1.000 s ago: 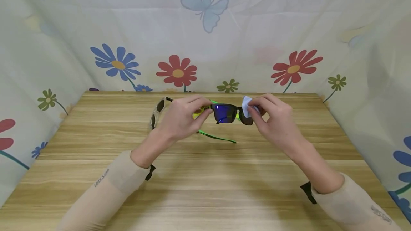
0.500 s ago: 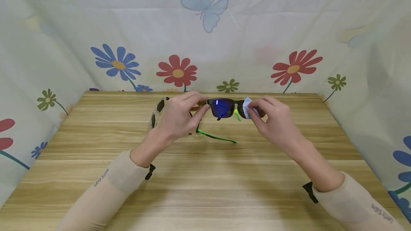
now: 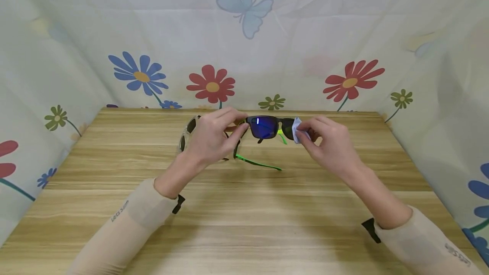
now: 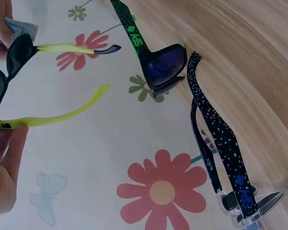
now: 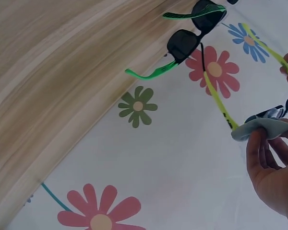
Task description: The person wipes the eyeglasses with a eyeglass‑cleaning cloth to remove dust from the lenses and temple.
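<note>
A pair of sunglasses (image 3: 264, 127) with a black frame, blue mirrored lenses and yellow temples is held up over the far part of the table. My left hand (image 3: 214, 137) pinches it at the left hinge, thumb below and fingers above. In my right hand (image 3: 330, 141) a small pale blue cleaning cloth (image 3: 296, 130) is pinched around the outer part of the right lens. From the right wrist view, the cloth (image 5: 261, 128) wraps over the lens edge beside the yellow temple (image 5: 218, 98). Both temples are unfolded and point away from me.
Green-templed sunglasses (image 5: 183, 45) lie on the wooden table (image 3: 244, 224) behind and below the held pair. Clear-framed sunglasses (image 3: 181, 142) with speckled black temples (image 4: 221, 129) are at the left, partly hidden by my left hand. A flower-printed curtain (image 3: 244, 54) borders the table.
The held sunglasses have risen slightly and shifted left, tilting upright. The cloth has slid outward on the right lens, so more of its inner part shows.
</note>
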Motion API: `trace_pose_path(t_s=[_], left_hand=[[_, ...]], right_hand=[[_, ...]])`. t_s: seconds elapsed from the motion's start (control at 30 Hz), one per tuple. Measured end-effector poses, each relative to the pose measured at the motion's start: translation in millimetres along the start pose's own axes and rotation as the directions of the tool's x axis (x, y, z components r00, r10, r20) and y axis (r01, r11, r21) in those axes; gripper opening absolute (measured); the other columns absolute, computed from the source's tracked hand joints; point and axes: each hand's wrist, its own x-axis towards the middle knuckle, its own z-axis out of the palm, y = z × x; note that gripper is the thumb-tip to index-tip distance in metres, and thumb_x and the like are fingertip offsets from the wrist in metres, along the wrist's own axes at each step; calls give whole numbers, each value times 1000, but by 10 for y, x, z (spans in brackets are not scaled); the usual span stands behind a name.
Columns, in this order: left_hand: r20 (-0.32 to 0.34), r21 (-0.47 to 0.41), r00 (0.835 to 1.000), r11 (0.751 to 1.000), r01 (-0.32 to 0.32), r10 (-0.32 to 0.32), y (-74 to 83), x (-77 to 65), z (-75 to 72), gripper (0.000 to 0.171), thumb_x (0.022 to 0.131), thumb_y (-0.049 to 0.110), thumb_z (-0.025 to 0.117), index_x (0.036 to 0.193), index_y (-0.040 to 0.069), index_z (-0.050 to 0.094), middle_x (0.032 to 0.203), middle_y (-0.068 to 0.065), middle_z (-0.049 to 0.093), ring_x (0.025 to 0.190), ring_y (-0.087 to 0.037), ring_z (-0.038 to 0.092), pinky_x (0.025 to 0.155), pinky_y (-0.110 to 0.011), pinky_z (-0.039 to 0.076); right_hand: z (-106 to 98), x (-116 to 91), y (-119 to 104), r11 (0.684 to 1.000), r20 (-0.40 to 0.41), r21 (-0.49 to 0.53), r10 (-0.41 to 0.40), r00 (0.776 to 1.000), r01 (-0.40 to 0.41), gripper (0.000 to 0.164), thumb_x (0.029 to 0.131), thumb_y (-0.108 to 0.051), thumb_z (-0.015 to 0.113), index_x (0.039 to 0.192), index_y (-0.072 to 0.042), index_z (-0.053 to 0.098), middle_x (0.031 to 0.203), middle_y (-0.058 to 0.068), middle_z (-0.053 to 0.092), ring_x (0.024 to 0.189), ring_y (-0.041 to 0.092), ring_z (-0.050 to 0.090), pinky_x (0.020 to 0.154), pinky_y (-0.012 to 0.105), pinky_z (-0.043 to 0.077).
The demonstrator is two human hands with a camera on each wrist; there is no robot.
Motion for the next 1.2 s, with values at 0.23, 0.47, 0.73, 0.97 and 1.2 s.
trace_pose_path(t_s=[0.23,0.47,0.73,0.97,1.2], left_hand=[[8,3,999,999,-41,41,28,-9,66,12,87,9,71,97,4,70,90,-2,67,76,-10,66,68,-20,53],[6,13,996,996,-91,91,59,-11,115,12,87,9,71,97,3,70,92,-4,68,75,-11,64,69,-20,51],[-5,22,996,996,-86,86,48,-13,119,13,85,6,72,97,2,70,92,-4,68,75,-12,65,69,-21,52],[-11,17,997,997,-72,73,21,-17,100,13,87,9,72,97,2,70,91,-4,68,77,-12,66,71,-21,53],[-21,19,999,999,-41,41,6,-8,69,14,85,8,73,98,3,71,89,-3,67,75,-11,66,68,-25,55]], right_hand=[[21,52,-109,998,-16,50,-38,999,39,12,80,-2,76,90,-3,70,86,0,63,67,7,56,58,12,44],[31,101,-133,999,-53,35,-29,998,31,11,80,-1,76,90,-1,70,85,2,63,67,9,56,59,16,45],[34,102,-44,1000,-62,-8,-6,998,6,10,82,-2,75,90,-2,69,88,5,64,65,11,58,56,22,48],[52,91,80,998,-40,-28,46,998,-47,9,83,-2,74,91,0,69,86,7,64,63,13,59,55,30,52],[74,54,152,995,-21,-16,99,995,-99,7,84,-3,72,91,-2,70,82,3,63,63,11,58,55,30,52]])
